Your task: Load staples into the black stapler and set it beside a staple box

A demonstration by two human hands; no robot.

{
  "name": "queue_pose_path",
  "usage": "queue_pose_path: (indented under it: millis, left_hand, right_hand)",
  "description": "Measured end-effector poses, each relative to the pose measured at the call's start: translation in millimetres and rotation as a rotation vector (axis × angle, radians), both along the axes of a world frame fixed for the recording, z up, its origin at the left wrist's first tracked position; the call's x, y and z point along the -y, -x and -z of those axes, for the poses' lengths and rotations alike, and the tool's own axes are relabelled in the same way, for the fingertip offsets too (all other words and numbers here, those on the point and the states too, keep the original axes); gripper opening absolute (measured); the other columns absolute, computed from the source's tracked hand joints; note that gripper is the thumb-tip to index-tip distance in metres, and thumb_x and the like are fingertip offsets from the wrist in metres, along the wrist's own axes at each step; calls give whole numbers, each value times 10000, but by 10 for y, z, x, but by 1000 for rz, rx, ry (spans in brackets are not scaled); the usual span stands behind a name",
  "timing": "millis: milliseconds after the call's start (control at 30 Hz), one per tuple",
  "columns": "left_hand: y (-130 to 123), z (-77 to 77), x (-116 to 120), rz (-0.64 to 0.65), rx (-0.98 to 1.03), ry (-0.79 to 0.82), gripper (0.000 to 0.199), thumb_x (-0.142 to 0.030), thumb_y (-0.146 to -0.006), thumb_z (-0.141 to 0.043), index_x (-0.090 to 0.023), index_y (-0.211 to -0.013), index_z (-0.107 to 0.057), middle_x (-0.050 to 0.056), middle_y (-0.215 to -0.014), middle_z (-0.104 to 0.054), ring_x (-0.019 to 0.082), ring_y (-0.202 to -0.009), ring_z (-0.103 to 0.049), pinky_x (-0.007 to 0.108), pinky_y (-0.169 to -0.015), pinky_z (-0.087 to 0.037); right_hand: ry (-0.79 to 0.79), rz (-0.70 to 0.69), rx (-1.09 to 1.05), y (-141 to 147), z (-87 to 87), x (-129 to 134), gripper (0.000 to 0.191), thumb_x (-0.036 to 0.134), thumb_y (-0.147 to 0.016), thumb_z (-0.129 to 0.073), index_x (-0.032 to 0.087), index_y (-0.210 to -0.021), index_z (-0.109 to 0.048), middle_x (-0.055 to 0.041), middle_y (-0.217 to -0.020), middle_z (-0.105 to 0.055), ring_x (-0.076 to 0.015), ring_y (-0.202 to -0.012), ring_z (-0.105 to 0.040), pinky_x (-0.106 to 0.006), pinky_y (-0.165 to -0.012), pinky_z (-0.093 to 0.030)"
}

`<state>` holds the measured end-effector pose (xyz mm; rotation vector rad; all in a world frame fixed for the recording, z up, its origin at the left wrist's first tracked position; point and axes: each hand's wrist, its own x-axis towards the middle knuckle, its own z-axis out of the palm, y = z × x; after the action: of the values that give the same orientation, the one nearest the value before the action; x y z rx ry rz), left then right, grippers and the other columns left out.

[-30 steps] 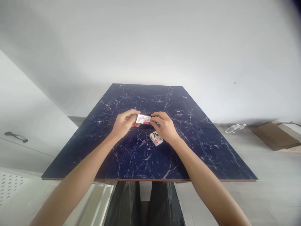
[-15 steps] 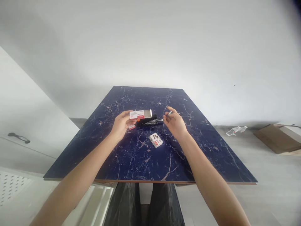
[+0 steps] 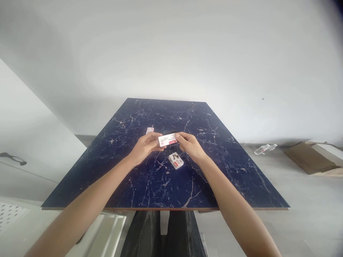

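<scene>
A small white-and-red staples box (image 3: 167,139) is held over the middle of the table between both hands. My left hand (image 3: 147,146) pinches its left end, thumb on top and fingers below. At the right end, the thumb and fingers of my right hand (image 3: 189,144) close on the box and cover that end. Just behind the box lies a black object (image 3: 171,133), mostly hidden; it cannot be made out fully. A white box with a black clip pictured on it (image 3: 176,160) rests nearer me. Beyond my left fingers shows a small white-and-red box (image 3: 150,130).
Under my hands is a dark blue marbled table (image 3: 160,189) set against a white wall. On the floor to the right are a clear plastic bottle (image 3: 264,149) and a cardboard box (image 3: 308,157). A white door with a dark handle (image 3: 13,158) stands at the left.
My right hand, which held a small silver-grey piece apart from the box, has moved left onto the box's open end. That piece no longer shows. The staples box has shifted right and nearer me.
</scene>
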<state>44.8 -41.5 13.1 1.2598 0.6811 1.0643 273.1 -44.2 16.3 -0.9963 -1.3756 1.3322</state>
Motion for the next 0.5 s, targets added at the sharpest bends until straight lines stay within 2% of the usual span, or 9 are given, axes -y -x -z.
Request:
queue_pose_path:
  millis: [133, 300, 367, 400, 433, 500]
  left_hand:
    - [11, -3, 25, 102, 36, 8, 325, -353, -839, -789, -221, -1122, -701, 95, -1119, -740, 246, -937, -755, 375, -834, -638]
    - [-3, 14, -5, 51, -22, 31, 363, -366, -848, -770, -217, -1172, -709, 115, -1152, -738, 247, -942, -751, 379, -830, -634]
    - [11, 24, -32, 22, -159, 19, 366, -378, -869, -737, -203, -1188, -712, 129, -1075, -755, 246, -867, -754, 374, -766, -630]
    - [27, 28, -47, 1, -270, -26, 352, -381, -876, -722, -200, -1177, -722, 126, -1014, -763, 237, -794, -748, 368, -724, -619]
    - [47, 29, -61, -33, -399, -106, 327, -378, -877, -712, -201, -1150, -738, 119, -962, -765, 226, -722, -731, 361, -691, -602]
    - [92, 25, -85, -140, -653, -340, 258, -355, -875, -696, -216, -1079, -772, 104, -940, -763, 208, -646, -682, 352, -679, -557]
  right_hand:
    - [-7, -62, 2, 2, -45, 44, 434, 636, -843, -667, 206, -908, -674, 81, -575, -313, -78, -488, -221, -240, -455, -209]
    - [-5, -27, 2, -34, 2, -51, 429, 586, -833, -692, 225, -1065, -699, 34, -712, -550, -71, -500, -347, -226, -451, -293]
    - [61, 117, -48, -185, 81, -193, 394, 527, -853, -658, 229, -1108, -691, 2, -796, -624, -90, -539, -459, -230, -478, -375]
    - [111, 254, -49, -293, 130, -273, 363, 492, -857, -627, 216, -1085, -692, -17, -809, -647, -112, -564, -515, -241, -490, -414]
    - [138, 387, -9, -414, 183, -350, 334, 429, -860, -603, 207, -1095, -685, -39, -842, -675, -137, -616, -577, -258, -535, -467]
    - [73, 608, 206, -647, 284, -466, 347, 283, -847, -559, 218, -1171, -663, -63, -963, -727, -184, -773, -661, -314, -689, -547]
